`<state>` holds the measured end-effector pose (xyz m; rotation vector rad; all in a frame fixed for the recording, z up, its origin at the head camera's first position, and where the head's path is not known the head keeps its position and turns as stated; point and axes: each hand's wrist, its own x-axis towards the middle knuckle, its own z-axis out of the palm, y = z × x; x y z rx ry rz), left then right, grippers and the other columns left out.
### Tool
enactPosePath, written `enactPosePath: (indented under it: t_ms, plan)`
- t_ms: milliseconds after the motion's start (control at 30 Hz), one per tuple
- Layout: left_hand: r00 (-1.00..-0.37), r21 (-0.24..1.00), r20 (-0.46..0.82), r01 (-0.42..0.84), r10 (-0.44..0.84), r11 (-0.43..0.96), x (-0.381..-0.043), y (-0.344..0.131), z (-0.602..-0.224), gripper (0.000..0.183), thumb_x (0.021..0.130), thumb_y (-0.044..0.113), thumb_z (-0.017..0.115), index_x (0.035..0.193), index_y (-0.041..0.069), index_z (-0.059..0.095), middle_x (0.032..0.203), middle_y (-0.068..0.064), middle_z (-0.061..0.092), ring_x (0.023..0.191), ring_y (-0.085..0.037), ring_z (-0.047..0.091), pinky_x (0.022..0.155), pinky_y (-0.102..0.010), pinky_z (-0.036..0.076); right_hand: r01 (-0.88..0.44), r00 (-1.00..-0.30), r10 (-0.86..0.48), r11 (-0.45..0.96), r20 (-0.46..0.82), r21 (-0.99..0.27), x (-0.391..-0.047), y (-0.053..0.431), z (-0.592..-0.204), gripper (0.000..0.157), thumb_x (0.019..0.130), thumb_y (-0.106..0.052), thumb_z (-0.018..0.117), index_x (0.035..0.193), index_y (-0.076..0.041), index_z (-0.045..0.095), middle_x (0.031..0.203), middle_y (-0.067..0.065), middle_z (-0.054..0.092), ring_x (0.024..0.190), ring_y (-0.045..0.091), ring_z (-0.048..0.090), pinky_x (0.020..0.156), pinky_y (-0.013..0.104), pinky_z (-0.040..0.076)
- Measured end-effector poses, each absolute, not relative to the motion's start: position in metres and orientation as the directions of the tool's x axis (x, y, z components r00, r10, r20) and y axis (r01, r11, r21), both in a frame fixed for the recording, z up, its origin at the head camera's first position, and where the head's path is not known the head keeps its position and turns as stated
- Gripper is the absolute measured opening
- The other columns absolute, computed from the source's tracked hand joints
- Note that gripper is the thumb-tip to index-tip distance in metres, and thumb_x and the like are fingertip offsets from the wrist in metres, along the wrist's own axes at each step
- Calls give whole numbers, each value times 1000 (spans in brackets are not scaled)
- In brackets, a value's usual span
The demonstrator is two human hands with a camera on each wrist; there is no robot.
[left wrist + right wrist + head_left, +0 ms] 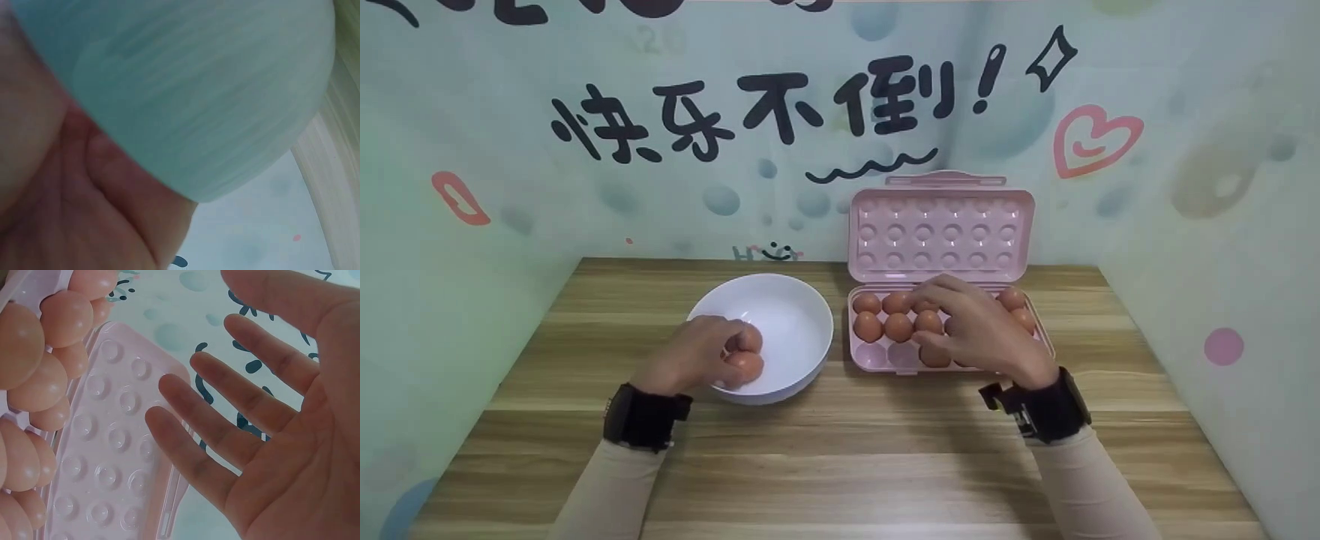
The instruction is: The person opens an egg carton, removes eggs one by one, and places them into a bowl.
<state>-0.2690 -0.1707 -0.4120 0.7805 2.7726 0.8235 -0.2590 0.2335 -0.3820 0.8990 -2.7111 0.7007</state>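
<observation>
My left hand (686, 352) reaches over the near-left rim of a white bowl (802, 326), its fingers and thumb curled about a brown egg (748, 339). A second brown egg (745, 367) lies against it, close to the thumb. In the left wrist view the outer wall of the bowl (214, 101) covers the fingers. Over a pink egg carton (871, 355) hovers my right hand (982, 330), fingers spread and nothing in the palm, as the right wrist view shows. Brown eggs (898, 328) fill many of the carton's hollows; the hand hides some of them.
The carton's dimpled lid (941, 240) stands upright at the back, near the printed wall cloth (660, 210). Bowl and carton sit side by side on a wood-grain table (840, 465), whose bare front part lies between the forearms. Printed cloth also flanks both table sides.
</observation>
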Motion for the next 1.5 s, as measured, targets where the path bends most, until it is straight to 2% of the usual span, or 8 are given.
enactPosePath:
  t_ms: [133,233,400,567,800,967,1233,1500]
  plan:
    - [-839,531,98,499,536,684,-266,-169,-409,24,83,3,87,101,7,71,98,-8,72,98,-30,63,91,-41,48,-563,-827,-499,739,261,-371,-259,235,-381,40,87,-10,79,127,-17,74,125,2,71,115,24,64,102,44,53]
    - [-820,507,173,549,546,664,-264,-162,-405,20,85,6,86,98,9,70,94,-6,71,96,-30,67,88,-41,53,-540,-842,-494,753,218,-377,-260,236,-382,41,86,-9,79,125,-18,75,126,0,70,117,23,63,104,45,52]
    - [-783,446,238,614,575,651,-265,-140,-397,19,88,9,82,103,8,70,92,-4,68,90,-26,67,82,-39,55,-542,-840,-508,767,191,-344,-263,236,-388,30,82,-10,83,109,-20,73,110,0,69,103,20,60,92,40,49]
    - [-755,407,260,651,601,641,-267,-118,-391,23,91,17,83,109,8,71,101,-4,71,94,-23,68,84,-38,57,-530,-848,-498,789,182,-310,-265,237,-393,25,79,-11,86,94,-21,69,91,-2,62,90,20,54,81,37,42]
    - [-687,400,333,723,646,563,-266,-96,-387,24,94,18,81,112,6,71,107,-9,72,100,-27,68,89,-40,57,-569,-822,-536,782,192,-254,-266,237,-401,20,79,-8,80,73,-20,65,84,-2,57,83,20,50,74,35,41]
    - [-675,390,318,734,666,557,-263,-87,-385,21,94,17,80,111,7,71,106,-9,71,99,-25,67,88,-39,57,-530,-848,-508,816,153,-230,-265,237,-407,20,82,-11,78,73,-22,64,86,-1,56,85,22,48,69,35,43]
    - [-687,366,287,722,667,587,-256,-69,-385,23,93,21,81,112,14,69,108,-3,70,98,-22,67,83,-38,57,-505,-862,-495,825,109,-253,-270,237,-414,17,83,-7,74,75,-21,66,76,-7,59,71,15,54,55,32,41]
    - [-608,333,345,792,715,513,-256,-47,-391,21,92,15,80,108,13,66,100,1,64,91,-20,59,82,-35,52,-529,-849,-500,812,174,-248,-271,232,-418,19,81,1,70,71,-11,60,63,-4,49,57,14,47,49,27,38]
